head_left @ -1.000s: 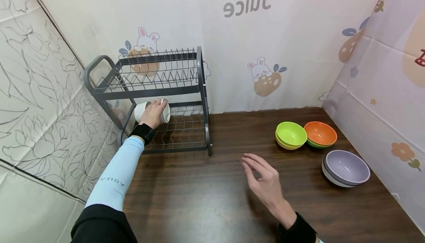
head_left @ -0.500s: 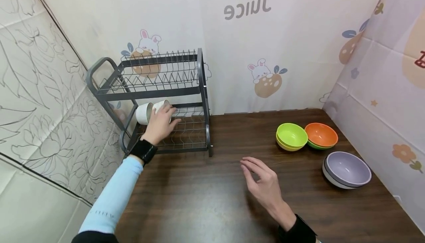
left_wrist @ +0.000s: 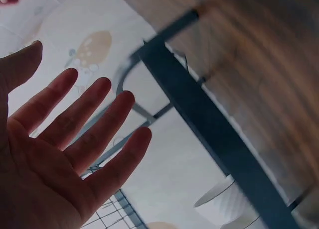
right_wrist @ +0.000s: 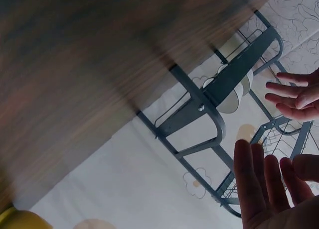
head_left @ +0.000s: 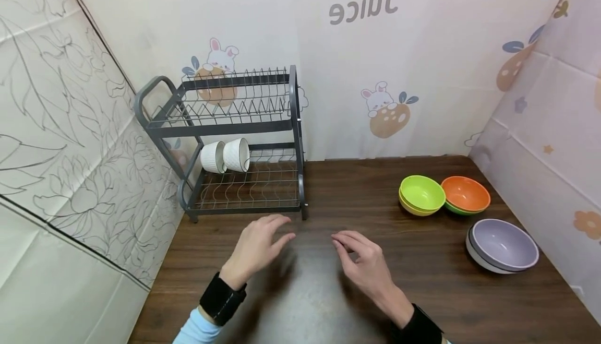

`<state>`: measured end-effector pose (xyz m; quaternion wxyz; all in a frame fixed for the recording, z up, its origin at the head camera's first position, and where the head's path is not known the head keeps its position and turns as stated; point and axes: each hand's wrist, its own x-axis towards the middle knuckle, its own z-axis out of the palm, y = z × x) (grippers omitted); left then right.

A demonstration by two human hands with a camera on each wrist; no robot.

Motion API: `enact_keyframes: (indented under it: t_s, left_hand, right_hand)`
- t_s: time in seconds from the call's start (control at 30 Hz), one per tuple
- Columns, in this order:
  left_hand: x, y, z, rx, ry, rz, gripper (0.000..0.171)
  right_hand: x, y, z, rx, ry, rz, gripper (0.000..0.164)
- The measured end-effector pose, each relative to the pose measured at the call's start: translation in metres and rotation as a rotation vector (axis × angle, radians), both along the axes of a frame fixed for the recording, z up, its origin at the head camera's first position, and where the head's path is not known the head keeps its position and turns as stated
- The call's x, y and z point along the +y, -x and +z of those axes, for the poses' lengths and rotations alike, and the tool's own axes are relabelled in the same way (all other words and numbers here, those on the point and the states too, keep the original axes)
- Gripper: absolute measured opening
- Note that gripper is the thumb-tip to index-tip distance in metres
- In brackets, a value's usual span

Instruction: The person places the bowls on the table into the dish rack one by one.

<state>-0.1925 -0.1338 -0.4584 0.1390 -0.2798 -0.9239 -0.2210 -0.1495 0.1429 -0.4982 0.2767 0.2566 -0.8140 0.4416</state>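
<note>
Left hand (head_left: 255, 245): spread, empty, on near side of dish rack (head_left: 227, 129)
Right hand (head_left: 366, 268): kinda loosely bent, empty, closer to bowl
Lime-green bowl (head_left: 422, 193): round, right and far of right hand

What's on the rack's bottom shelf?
On the bottom shelf are a left white cup and a right white cup, both tipped sideways. The right one hides most of the left one's inside. Wires directly behind them are covered.

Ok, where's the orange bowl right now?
In the head view, the orange bowl is on the right side of the table, stacked on a green bowl, just right of the lime bowl and behind the lavender bowl.
</note>
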Motion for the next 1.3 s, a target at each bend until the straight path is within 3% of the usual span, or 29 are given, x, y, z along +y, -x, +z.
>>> enact_keyframes:
  t_s: [0.13, 0.3, 0.4, 0.53, 0.6, 0.77, 0.87, 0.93, 1.3]
  left_hand:
    - [0.006, -0.012, -0.009, -0.025, -0.035, 0.014, 0.031]
    - [0.013, -0.016, -0.015, -0.048, -0.064, 0.025, 0.032]
    - [0.017, -0.015, -0.016, -0.058, -0.077, 0.025, 0.032]
    - [0.023, -0.014, -0.017, -0.072, -0.095, 0.022, 0.031]
    - [0.025, -0.014, -0.017, -0.079, -0.098, 0.024, 0.030]
    - [0.028, -0.015, -0.018, -0.108, -0.096, 0.035, 0.028]
    - [0.028, -0.017, -0.019, -0.127, -0.102, 0.042, 0.027]
    - [0.029, -0.017, -0.019, -0.133, -0.110, 0.041, 0.027]
    - [0.035, -0.016, -0.020, -0.136, -0.125, 0.024, 0.026]
  right_hand:
    - [-0.002, -0.001, -0.003, -0.025, -0.003, 0.029, 0.018]
    - [0.011, 0.010, -0.007, 0.016, -0.031, -0.001, 0.018]
    - [0.030, 0.027, -0.009, 0.084, -0.074, -0.090, 0.021]
    - [0.068, 0.053, -0.009, 0.120, -0.144, -0.281, 0.033]
    - [0.090, 0.064, -0.009, 0.082, -0.179, -0.380, 0.041]
    - [0.135, 0.076, -0.011, -0.167, -0.272, -0.536, 0.047]
    - [0.151, 0.079, -0.016, -0.279, -0.306, -0.546, 0.042]
    - [0.156, 0.080, -0.021, -0.301, -0.311, -0.536, 0.038]
    - [0.166, 0.089, -0.028, -0.233, -0.321, -0.555, 0.022]
